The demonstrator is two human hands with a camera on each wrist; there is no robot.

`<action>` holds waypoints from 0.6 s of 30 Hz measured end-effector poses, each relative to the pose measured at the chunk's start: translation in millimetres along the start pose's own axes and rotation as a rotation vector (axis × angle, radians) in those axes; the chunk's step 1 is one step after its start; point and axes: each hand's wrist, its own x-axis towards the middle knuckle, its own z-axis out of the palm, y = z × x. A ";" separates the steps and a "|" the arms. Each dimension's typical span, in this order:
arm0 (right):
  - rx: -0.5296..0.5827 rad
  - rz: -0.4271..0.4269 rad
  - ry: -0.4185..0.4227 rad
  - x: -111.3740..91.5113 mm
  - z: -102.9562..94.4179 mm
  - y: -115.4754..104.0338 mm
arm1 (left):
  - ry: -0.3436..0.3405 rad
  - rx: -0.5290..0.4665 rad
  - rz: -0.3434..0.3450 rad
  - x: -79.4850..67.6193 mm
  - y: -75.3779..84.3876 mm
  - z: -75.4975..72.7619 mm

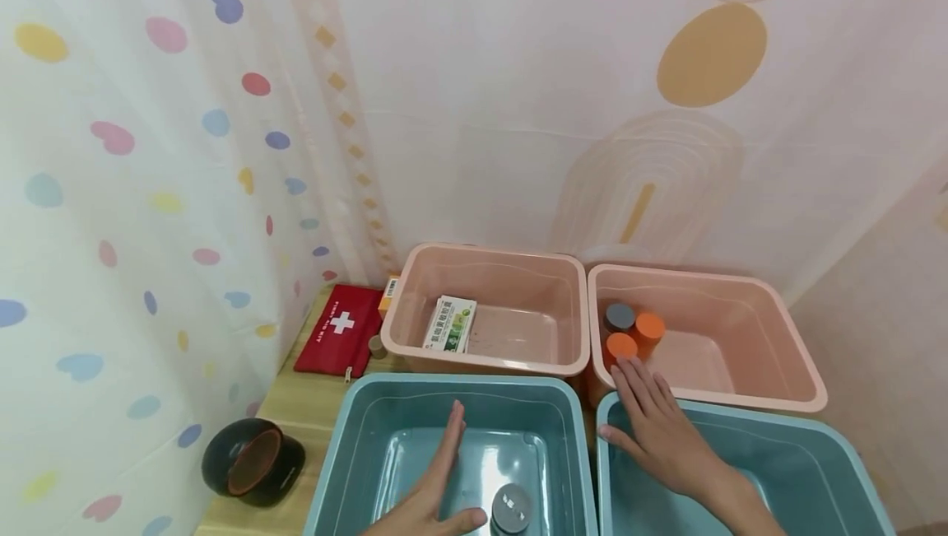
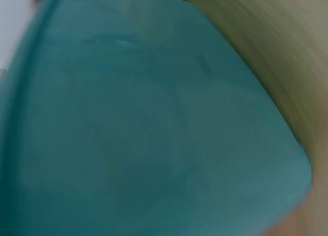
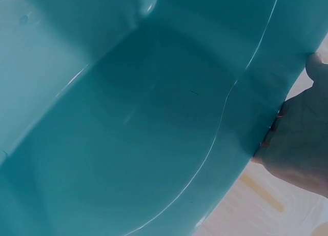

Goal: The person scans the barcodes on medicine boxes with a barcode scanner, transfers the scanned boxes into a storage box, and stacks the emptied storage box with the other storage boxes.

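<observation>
My left hand [image 1: 437,487] is over the left blue bin [image 1: 462,381], its fingers straight and together and the thumb spread. A bottle with a grey lid [image 1: 511,509] stands in that bin close to the thumb tip. My right hand [image 1: 662,433] reaches across the rear rim of the right blue bin [image 1: 778,423], fingers extended, with nothing visible in its grasp. Its fingertips are right by an orange-lidded bottle [image 1: 621,346] in the right pink bin [image 1: 770,297]. Another orange-lidded bottle [image 1: 650,327] and a grey-lidded bottle [image 1: 619,317] stand beside it. In the right wrist view the hand [image 3: 297,128] appears dark at the rim.
The left pink bin [image 1: 511,256] holds white-and-green medicine boxes [image 1: 450,323]. Left of it lie a red first aid pouch [image 1: 342,326], an orange box [image 1: 388,293] and a small brown cylinder [image 1: 377,347]. A black-and-brown bowl-shaped object [image 1: 252,462] stands near the table's left edge. A patterned curtain [image 1: 481,108] hangs behind.
</observation>
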 end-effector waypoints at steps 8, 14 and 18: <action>-0.001 0.014 -0.004 1.3 1.4 1.0 | -0.119 0.112 0.113 19.2 0.3 1.1; -0.007 -0.009 0.028 1.1 4.4 5.4 | -0.234 0.180 0.082 34.9 2.3 -3.9; -0.023 -0.004 0.011 2.1 4.0 7.4 | -0.282 0.181 0.053 40.9 2.2 -3.2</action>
